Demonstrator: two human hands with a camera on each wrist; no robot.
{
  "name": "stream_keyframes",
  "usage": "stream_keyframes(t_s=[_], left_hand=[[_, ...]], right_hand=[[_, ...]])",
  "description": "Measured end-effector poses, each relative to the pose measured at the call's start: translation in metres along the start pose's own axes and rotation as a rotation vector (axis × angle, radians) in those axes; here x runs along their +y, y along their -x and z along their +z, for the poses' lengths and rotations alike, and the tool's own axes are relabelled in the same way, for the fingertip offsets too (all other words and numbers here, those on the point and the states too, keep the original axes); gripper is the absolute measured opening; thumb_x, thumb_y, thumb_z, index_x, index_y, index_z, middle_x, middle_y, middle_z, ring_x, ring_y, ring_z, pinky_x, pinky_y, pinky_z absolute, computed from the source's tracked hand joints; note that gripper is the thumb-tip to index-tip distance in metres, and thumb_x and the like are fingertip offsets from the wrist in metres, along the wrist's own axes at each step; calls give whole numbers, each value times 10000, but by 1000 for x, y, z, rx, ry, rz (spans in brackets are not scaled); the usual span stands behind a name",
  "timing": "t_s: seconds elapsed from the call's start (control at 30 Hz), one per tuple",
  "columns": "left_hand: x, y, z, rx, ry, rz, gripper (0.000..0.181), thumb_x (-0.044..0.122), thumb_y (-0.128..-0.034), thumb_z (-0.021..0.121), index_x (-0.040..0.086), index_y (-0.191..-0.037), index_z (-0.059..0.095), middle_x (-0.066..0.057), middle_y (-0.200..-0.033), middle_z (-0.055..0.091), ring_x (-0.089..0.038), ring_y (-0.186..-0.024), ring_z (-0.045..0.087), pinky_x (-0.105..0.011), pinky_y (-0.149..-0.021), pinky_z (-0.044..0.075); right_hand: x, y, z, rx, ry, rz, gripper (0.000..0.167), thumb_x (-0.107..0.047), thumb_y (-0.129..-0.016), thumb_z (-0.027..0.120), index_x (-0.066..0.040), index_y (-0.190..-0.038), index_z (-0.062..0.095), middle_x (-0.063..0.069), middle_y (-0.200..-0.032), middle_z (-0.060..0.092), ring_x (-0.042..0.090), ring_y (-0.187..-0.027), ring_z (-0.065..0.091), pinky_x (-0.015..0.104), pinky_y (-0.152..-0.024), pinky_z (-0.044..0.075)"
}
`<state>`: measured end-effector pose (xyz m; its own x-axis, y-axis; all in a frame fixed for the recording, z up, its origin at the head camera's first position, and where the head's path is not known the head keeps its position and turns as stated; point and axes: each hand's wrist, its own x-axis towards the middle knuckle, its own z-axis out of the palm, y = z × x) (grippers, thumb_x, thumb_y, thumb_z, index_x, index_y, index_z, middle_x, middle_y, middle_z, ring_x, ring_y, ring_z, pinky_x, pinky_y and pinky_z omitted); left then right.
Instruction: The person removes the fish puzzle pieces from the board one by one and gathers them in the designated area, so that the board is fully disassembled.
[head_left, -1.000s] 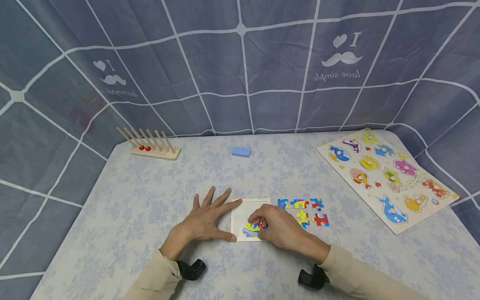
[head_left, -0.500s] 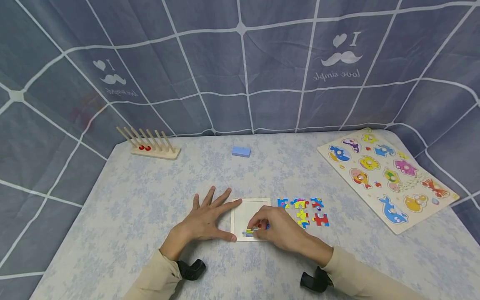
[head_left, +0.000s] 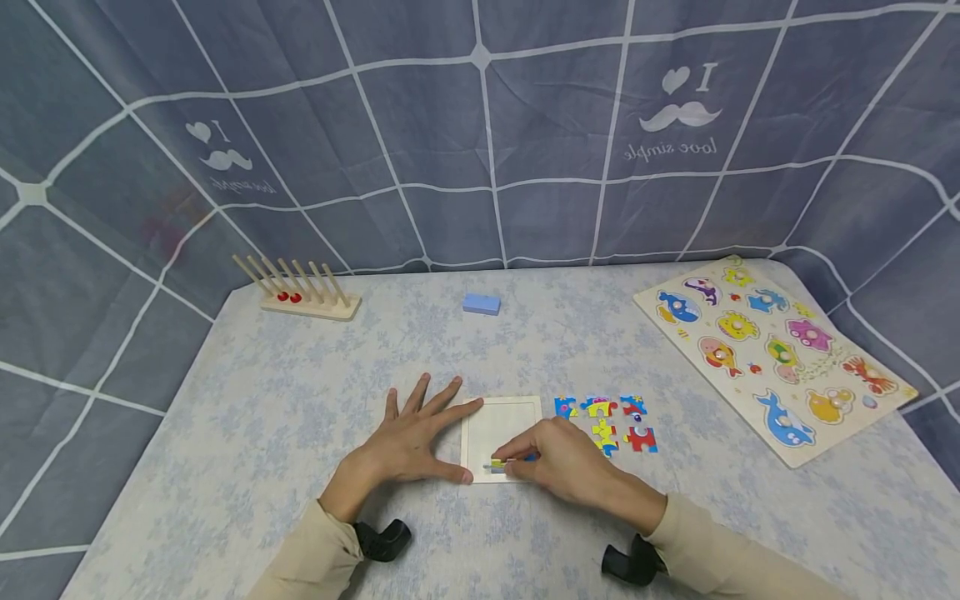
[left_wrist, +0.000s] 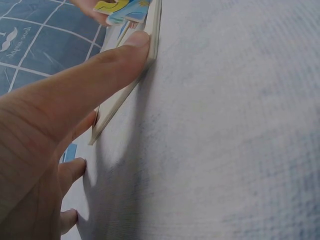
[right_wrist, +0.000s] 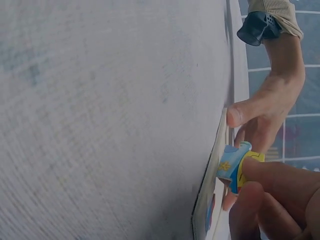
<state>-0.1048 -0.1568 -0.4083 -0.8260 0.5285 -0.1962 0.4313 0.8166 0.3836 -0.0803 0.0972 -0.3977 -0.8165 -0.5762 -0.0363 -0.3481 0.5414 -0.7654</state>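
Note:
A wooden puzzle tray lies on the table in front of me. Fingers spread, my left hand holds still at its left edge, with thumb and index fingertip touching the frame. My right hand pinches a yellow and blue jigsaw piece between thumb and fingers over the tray's lower part. Seen from the right wrist, that piece stands tilted up from the tray floor. A blue and red piece shows low in the tray there, largely hidden from the head view by my right hand.
Several loose jigsaw pieces lie right of the tray. A large sea-animal knob puzzle board is at the far right. Behind the tray sits a blue block. A wooden peg stand with red beads is at the back left.
The piece in my right hand has gone from lying nearly flat to tilted on edge. My right hand has shifted slightly; the left hand has stayed put.

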Motion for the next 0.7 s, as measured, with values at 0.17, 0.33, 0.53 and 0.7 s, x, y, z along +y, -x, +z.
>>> stream_keyframes(t_s=[0.17,0.33,0.53,0.7], left_hand=[[1,0,-1,0,-2,-1,941,664,-726,745,338,-1527,372,-47,-1639,161,-457,-1471,-5,-782,-1037,7],[1,0,0,-2,-4,-4,941,666,-724,745,344,-1526,372,-44,-1639,162,-452,-1473,-6,-780,-1039,5],[0,0,1,-3,-6,-4,945,662,-723,749,346,-1528,367,-38,-1640,158,-445,-1475,-14,-776,-1042,2],[1,0,0,-7,-4,-4,948,657,-724,751,342,-1530,363,-40,-1641,155,-448,-1474,-19,-776,-1042,3]], right_hand=[[3,4,-5,22,-43,36,181,-121,-870,740,-192,-1025,801,-63,-953,753,44,-483,555,228,-468,420],[10,13,-17,12,-128,85,179,-127,-886,726,-175,-1045,792,-76,-880,742,98,-375,482,219,-379,349],[24,34,-33,12,-157,148,142,-161,-886,733,-182,-1012,794,-32,-635,667,93,-411,477,202,-388,316],[38,52,-48,41,-133,195,148,-208,-872,753,-179,-1012,791,-27,-589,638,90,-428,480,213,-422,349]])
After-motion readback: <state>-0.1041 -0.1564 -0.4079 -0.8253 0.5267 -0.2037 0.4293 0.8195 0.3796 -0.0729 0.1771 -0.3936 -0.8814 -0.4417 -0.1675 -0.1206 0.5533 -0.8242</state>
